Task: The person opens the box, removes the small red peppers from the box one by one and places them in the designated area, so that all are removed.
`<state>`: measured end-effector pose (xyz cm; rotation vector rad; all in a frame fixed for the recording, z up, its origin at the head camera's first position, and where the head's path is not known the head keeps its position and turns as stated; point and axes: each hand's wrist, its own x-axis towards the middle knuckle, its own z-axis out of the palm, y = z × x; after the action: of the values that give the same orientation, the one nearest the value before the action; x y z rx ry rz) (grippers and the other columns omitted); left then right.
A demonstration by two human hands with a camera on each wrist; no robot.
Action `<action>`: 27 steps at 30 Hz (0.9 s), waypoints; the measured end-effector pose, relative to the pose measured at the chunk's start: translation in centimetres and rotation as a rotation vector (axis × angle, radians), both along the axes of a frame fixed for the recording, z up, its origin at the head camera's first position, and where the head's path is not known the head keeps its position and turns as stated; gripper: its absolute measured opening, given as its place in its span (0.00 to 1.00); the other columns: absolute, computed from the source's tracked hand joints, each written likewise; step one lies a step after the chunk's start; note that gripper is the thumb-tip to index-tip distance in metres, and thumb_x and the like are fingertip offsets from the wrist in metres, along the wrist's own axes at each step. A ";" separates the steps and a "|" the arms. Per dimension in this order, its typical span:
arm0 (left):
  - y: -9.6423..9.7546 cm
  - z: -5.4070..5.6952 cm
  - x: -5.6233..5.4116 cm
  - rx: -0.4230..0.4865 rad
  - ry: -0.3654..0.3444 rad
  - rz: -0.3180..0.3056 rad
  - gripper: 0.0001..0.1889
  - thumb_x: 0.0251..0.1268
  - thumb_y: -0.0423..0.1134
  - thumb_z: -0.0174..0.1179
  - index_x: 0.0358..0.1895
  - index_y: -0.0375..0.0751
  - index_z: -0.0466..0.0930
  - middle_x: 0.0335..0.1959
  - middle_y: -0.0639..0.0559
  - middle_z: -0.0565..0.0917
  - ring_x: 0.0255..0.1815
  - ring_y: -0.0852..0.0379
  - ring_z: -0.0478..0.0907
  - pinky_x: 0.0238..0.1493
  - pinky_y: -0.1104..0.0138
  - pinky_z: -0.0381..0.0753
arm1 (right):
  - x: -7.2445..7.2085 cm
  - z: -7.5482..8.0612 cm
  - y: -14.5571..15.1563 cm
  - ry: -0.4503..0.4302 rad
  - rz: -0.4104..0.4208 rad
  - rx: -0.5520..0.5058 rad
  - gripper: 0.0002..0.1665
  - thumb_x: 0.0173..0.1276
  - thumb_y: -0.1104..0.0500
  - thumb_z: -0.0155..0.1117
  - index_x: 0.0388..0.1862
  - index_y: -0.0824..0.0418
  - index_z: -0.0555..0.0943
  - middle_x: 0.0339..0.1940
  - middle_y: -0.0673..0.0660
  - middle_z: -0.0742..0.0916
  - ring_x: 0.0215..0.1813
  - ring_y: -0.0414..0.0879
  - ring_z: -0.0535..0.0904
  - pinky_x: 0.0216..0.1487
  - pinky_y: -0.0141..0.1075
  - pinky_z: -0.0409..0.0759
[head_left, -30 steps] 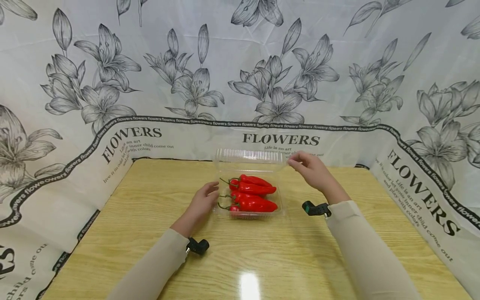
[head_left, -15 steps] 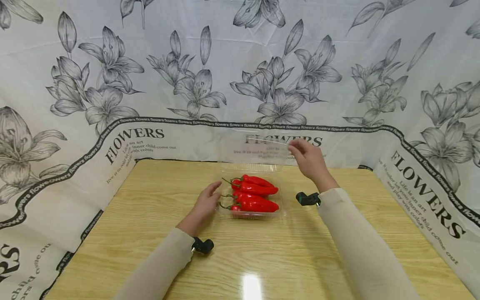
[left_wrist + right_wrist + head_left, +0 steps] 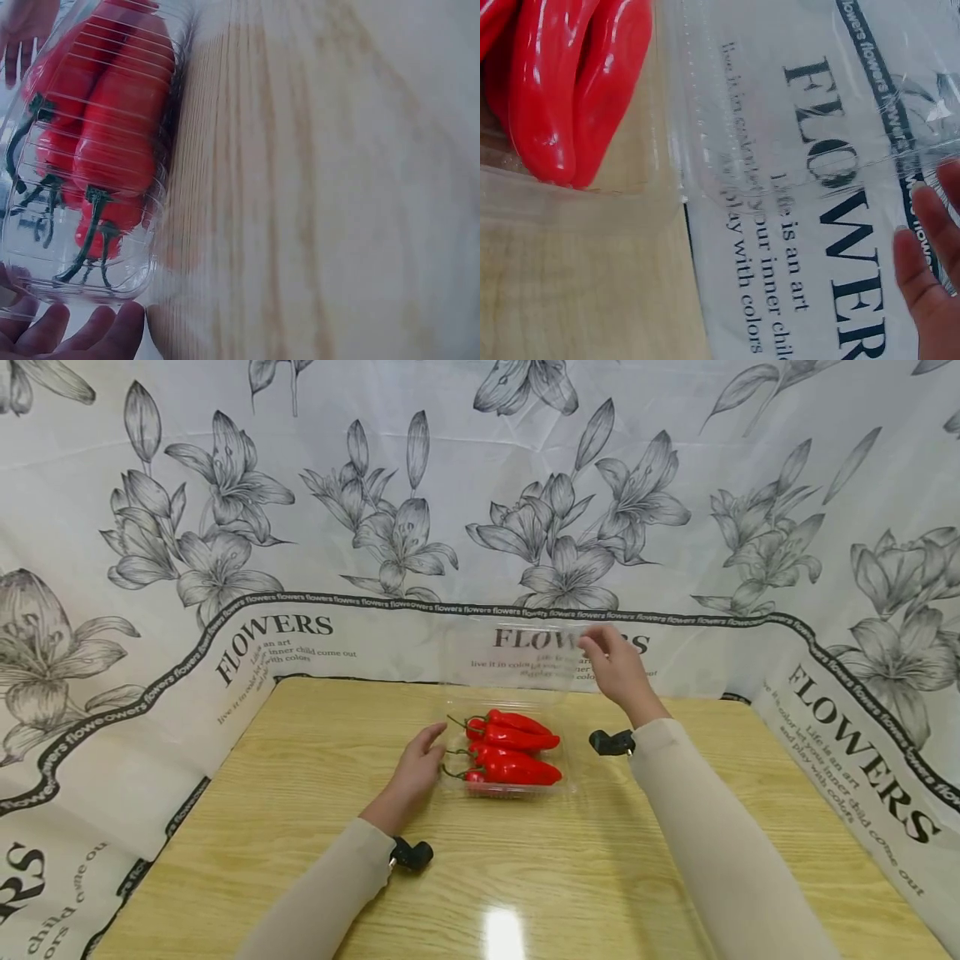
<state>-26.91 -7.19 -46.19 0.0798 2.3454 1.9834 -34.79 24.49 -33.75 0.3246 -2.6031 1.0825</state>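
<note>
In the head view, a clear plastic clamshell container [image 3: 567,768] sits on the table, holding several shiny red peppers [image 3: 517,767] with green stems. Its transparent lid [image 3: 510,664] stands raised at the back, hinged to the tray. The right hand [image 3: 617,667] holds the lid's right edge between thumb and fingers; in the right wrist view only some fingers [image 3: 917,276] show beside the lid. At the tray's left end rests the left hand [image 3: 415,770], fingers relaxed. The left wrist view shows its fingertips [image 3: 124,330] against the container's end wall.
A light wood-grain table [image 3: 337,718] carries the container. White cloth [image 3: 405,647] printed with flowers and lettering hangs behind and at both sides. Each wrist wears a small black camera, such as the one at the right cuff [image 3: 611,742].
The lid has swung up from leaning far back to nearly upright. With it, the right hand has risen. The left hand stays by the tray's end, and the peppers have not moved.
</note>
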 end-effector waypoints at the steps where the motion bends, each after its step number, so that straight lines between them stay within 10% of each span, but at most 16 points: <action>1: 0.0 0.5 0.4 0.004 -0.003 -0.005 0.24 0.77 0.36 0.43 0.74 0.45 0.60 0.77 0.47 0.59 0.74 0.46 0.59 0.62 0.53 0.67 | -0.2 -0.2 0.0 -0.050 0.019 -0.031 0.28 0.77 0.40 0.42 0.63 0.57 0.68 0.59 0.60 0.79 0.59 0.56 0.77 0.55 0.52 0.75; 27: 0.3 -0.5 -0.6 0.019 -0.011 0.007 0.24 0.77 0.38 0.41 0.74 0.47 0.60 0.77 0.48 0.58 0.79 0.47 0.49 0.76 0.49 0.51 | -2.1 -5.6 -0.9 -0.412 0.215 -0.384 0.42 0.78 0.47 0.45 0.80 0.57 0.39 0.81 0.62 0.52 0.78 0.61 0.55 0.72 0.53 0.63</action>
<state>-27.53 -6.85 -46.67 0.0618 2.3230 2.0046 -36.89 23.57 -39.32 0.3221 -2.6535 1.8621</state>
